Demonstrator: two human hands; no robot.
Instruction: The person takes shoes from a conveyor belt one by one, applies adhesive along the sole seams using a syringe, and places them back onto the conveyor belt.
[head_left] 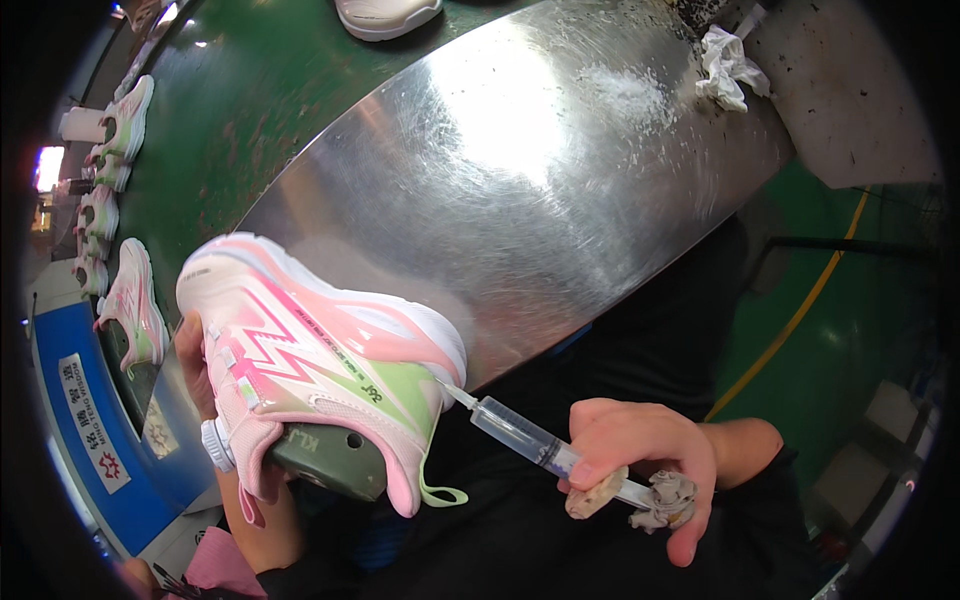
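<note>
Nearest the camera, the right hand (640, 455) closes its grip on a clear syringe (525, 432), thumb set on the plunger end, which is crusted with dried residue. The syringe tip meets the heel of a pink, white and green sneaker (315, 365), just where the sole joins the upper, so the angle appears chosen to feed the seam.

Ordered by size:

1. Counter (560, 180): a curved sheet of scuffed, bright metal, running from the near left to the far right, with a whitish smear at the far end.
2. Conveyor belt (250, 110): dark green, beyond the counter, carrying more sneakers (130, 300) of the same colours along its left side.
3. Sneaker in hand: held at the near left, over the counter's near edge, mounted on a dark green last (330, 462), sole turned upward and away. This presents the heel to the syringe.
4. Left hand (195, 370): grip closed around the toe side of the sneaker, mostly hidden behind it, steadying it.
5. Crumpled white rag (730, 68): far right, on the counter's edge.

A green floor with a yellow line (800, 310) shows at the right.
</note>
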